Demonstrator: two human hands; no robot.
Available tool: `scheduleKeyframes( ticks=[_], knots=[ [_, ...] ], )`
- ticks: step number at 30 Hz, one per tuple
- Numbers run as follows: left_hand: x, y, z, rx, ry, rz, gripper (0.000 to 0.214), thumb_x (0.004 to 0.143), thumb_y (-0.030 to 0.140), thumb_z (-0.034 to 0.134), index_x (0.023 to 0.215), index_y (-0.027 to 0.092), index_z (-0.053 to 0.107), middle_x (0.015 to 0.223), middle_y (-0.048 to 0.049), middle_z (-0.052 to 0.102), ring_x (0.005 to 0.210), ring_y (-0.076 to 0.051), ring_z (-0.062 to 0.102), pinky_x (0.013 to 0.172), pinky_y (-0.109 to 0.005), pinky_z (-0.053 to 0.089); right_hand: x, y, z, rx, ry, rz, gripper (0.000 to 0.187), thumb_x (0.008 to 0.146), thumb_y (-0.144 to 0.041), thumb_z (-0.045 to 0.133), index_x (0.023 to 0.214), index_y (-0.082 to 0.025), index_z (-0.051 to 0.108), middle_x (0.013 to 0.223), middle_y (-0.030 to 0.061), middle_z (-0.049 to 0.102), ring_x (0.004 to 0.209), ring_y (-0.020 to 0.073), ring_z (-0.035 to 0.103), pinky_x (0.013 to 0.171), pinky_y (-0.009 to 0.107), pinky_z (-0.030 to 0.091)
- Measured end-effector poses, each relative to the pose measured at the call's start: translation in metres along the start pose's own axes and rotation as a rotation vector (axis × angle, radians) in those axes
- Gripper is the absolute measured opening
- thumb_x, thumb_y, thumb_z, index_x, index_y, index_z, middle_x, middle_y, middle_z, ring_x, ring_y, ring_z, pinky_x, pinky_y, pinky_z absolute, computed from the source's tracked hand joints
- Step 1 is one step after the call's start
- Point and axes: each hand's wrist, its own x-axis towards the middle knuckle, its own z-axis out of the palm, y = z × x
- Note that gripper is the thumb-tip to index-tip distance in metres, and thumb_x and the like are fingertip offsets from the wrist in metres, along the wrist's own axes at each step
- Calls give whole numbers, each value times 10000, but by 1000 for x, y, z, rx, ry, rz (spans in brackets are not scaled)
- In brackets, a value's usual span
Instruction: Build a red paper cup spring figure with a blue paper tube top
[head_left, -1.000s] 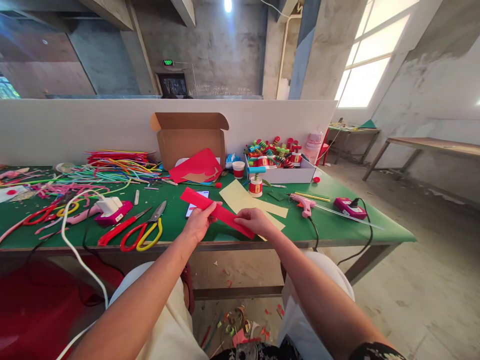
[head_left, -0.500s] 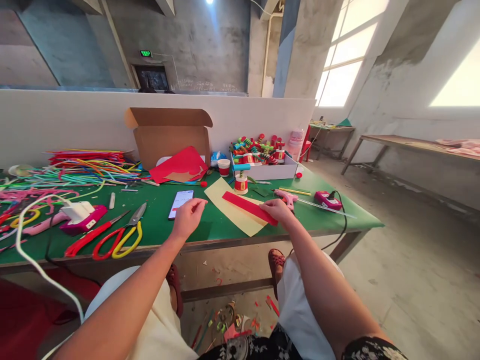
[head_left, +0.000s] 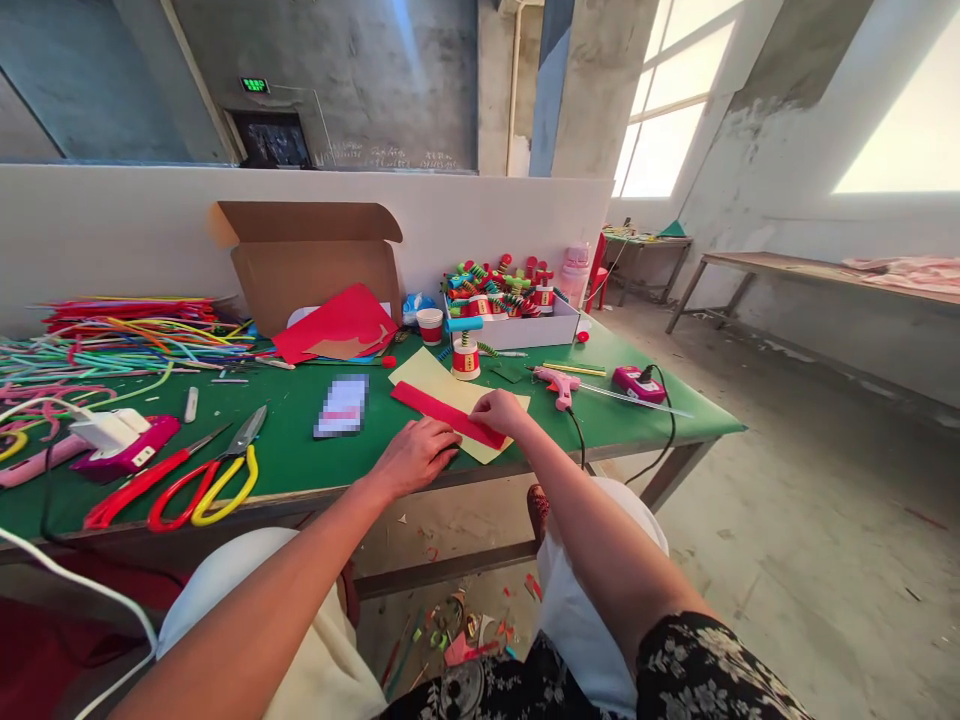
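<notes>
A red paper strip (head_left: 439, 410) lies slantwise on a pale yellow sheet (head_left: 427, 372) on the green table (head_left: 300, 450). My right hand (head_left: 499, 410) has its fingers curled down on the strip's right end and grips it against the sheet. My left hand (head_left: 416, 455) lies palm down near the table's front edge, just below the strip. Its fingers are stretched toward the yellow sheet's near edge and it holds nothing. A phone (head_left: 341, 405) lies left of the sheet.
Red scissors (head_left: 142, 480) and yellow scissors (head_left: 217, 480) lie front left by a pink power strip (head_left: 124, 445). Pipe cleaners (head_left: 112, 330), an open cardboard box (head_left: 315, 260), a red sheet (head_left: 337, 325) and a white crafts box (head_left: 517, 325) stand behind. A glue gun (head_left: 559, 385) lies right.
Both hands held the red strip in the air; my left hand let go, my right hand laid the strip on the yellow sheet, and my left hand came down beside it.
</notes>
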Motion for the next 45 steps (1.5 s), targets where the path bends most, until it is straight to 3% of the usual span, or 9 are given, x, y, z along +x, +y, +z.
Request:
scheduleKeyframes(
  ticks=[9,20,34,37,40,42,45],
  knots=[
    [-2,-6,2,-41,4,1,277,934,290,465,1069,217,697,1064,-100,693,996,-232,594,833,-357,439,-4,10,-4,-54,-68,-28,113,744,-221,681,657,-170,733,669,27,706,620,142,575,532,228,362],
    [-2,-5,3,-30,19,-10,263,913,256,501,1094,226,690,1088,-98,683,1007,-242,587,825,-363,444,-6,2,-5,-53,-100,-105,108,756,-196,652,683,-168,726,671,9,684,630,127,553,588,228,374],
    [-1,-3,-1,3,8,7,251,917,210,479,1046,197,693,1014,-90,680,973,-228,597,845,-355,470,-3,2,-9,34,-140,-123,120,718,-161,658,598,-166,651,553,-20,603,548,109,513,537,220,363],
    [9,-27,-15,-40,137,-167,224,897,219,493,975,197,702,1014,-79,701,998,-226,601,910,-357,456,-4,6,-14,148,-128,-113,113,738,-209,626,633,-169,630,592,-17,609,551,107,525,541,218,394],
    [32,-69,-34,-126,291,-570,217,837,185,527,978,198,692,1092,-82,691,1105,-249,567,1002,-373,408,-7,9,-22,482,0,-66,125,725,-278,601,655,-176,577,603,-25,587,554,102,523,539,214,410],
    [53,-96,-40,-154,306,-676,261,779,159,566,1016,181,672,1089,-101,690,1116,-274,568,997,-393,406,-9,9,-26,711,151,-18,148,694,-315,596,661,-186,531,571,-48,542,534,91,492,522,203,396],
    [80,-120,-34,-237,279,-801,351,694,162,657,1045,158,649,918,-82,704,970,-268,627,852,-361,472,-11,5,-29,926,304,50,212,640,-367,612,694,-200,492,525,-81,482,490,77,436,493,194,366]
  ],
)
